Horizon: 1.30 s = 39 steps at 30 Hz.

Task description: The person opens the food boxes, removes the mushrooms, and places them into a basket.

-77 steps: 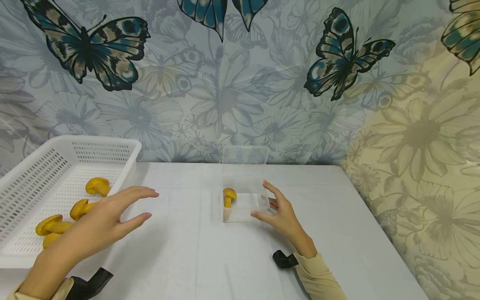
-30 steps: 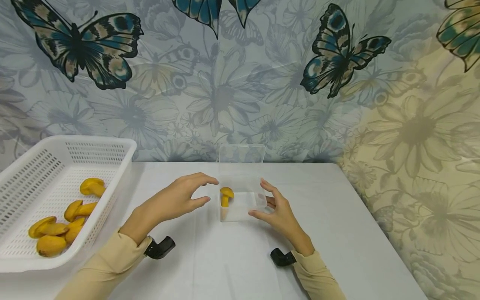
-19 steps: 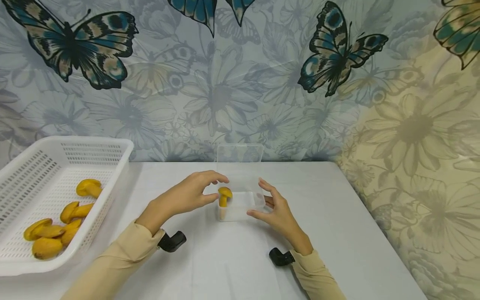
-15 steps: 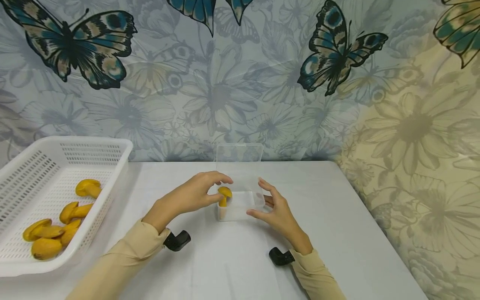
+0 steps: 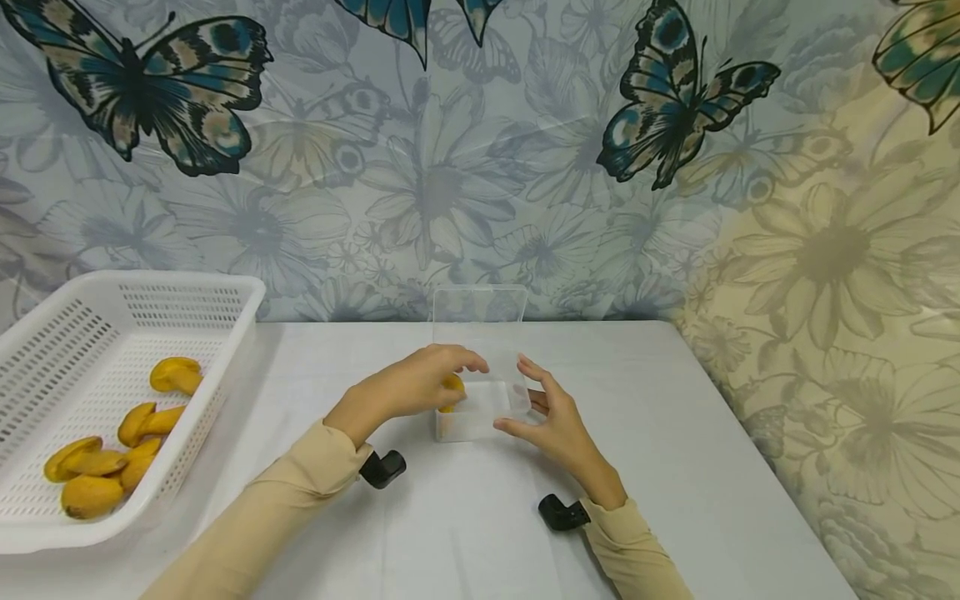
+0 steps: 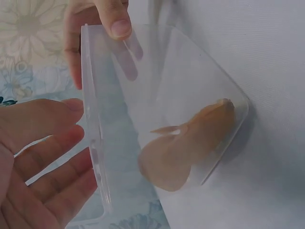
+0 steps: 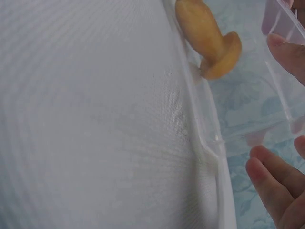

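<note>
A clear plastic box (image 5: 483, 427) stands on the table, its hinged lid (image 5: 480, 305) raised at the back. Inside, along the left side, is a yellow mushroom (image 5: 453, 383), partly hidden by my left hand; it shows through the wall in the left wrist view (image 6: 190, 143). My left hand (image 5: 408, 383) hovers over the box's left side, fingers loosely bent at the rim, holding nothing. My right hand (image 5: 558, 417) holds the box's right side, thumb at the front and fingers at the side and back. In the right wrist view, the mushroom (image 7: 209, 38) lies beyond the right fingers (image 7: 274, 183).
A white perforated basket (image 5: 225, 400) on the left holds several more yellow mushrooms (image 5: 93, 497). A white cloth covers the table (image 5: 465, 525). Behind it hangs a butterfly-patterned backdrop (image 5: 300, 208). A black wrist device (image 5: 382, 469) sits at each cuff.
My left hand has moved right from the basket to over the box, now covering part of the mushroom in it. My right hand has stayed on the box.
</note>
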Available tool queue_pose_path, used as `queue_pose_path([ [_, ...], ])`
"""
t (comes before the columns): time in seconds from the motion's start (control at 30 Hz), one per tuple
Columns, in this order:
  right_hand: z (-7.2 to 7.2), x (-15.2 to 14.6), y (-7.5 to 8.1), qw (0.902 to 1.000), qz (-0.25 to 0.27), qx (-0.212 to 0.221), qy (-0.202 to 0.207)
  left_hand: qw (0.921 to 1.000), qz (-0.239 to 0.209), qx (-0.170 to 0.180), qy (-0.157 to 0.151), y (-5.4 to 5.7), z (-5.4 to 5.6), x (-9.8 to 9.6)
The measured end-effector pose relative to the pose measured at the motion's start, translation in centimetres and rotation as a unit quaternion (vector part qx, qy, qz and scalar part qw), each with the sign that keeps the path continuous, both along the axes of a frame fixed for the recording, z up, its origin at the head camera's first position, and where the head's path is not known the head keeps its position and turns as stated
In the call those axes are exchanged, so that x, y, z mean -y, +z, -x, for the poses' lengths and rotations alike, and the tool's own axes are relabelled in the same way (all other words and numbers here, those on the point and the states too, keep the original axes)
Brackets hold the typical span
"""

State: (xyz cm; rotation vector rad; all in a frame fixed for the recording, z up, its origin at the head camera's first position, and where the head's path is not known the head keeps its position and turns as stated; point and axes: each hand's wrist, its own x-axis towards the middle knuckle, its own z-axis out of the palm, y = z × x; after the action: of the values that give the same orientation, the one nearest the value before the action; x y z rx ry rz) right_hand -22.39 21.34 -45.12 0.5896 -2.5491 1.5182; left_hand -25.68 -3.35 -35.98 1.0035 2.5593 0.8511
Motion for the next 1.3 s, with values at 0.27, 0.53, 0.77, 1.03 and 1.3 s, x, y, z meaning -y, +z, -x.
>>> queue_pose_path([
  [0.27, -0.1, 0.1, 0.0, 1.0000, 0.003, 0.000, 0.002, 0.9985, 0.032, 0.044, -0.006, -0.2, 1.0, -0.9],
  [0.53, 0.1, 0.0, -0.1, 1.0000, 0.002, 0.003, 0.005, 0.9936, 0.084, 0.075, -0.008, -0.6, 1.9, -1.7],
  [0.77, -0.1, 0.1, 0.1, 0.9997, 0.017, 0.017, 0.007, 0.9816, 0.183, 0.052, 0.017, -0.8, 2.0, -3.1],
  [1.03, 0.1, 0.2, -0.3, 0.9996, 0.018, 0.023, 0.001, 0.9659, 0.258, -0.008, 0.023, -0.9, 1.5, -3.8],
  [1.3, 0.1, 0.1, -0.2, 0.9999, 0.005, 0.012, -0.005, 0.9864, 0.163, 0.020, -0.001, -0.9, 1.9, -2.5],
])
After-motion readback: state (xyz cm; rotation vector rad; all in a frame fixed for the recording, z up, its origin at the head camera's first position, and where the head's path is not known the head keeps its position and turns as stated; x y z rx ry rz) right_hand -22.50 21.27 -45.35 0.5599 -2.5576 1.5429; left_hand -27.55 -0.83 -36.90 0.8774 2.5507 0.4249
